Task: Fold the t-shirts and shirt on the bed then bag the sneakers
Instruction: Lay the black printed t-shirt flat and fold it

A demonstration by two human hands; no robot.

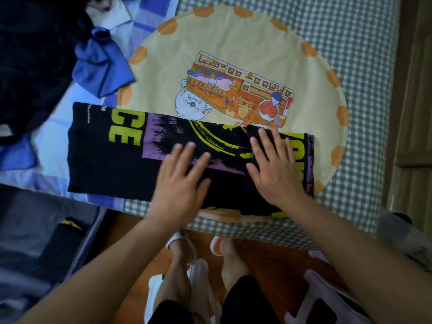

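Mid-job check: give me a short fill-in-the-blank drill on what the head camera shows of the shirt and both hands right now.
1. Both hands lie flat on the ____ t-shirt with yellow and purple print.
2. The left hand and right hand have their fingers ____, not curled.
3. The round cloth with the cartoon print is pale ____ with orange spots.
4. The crumpled ____ garment lies beyond the t-shirt's left end.

Missing words: black; straight; yellow; blue
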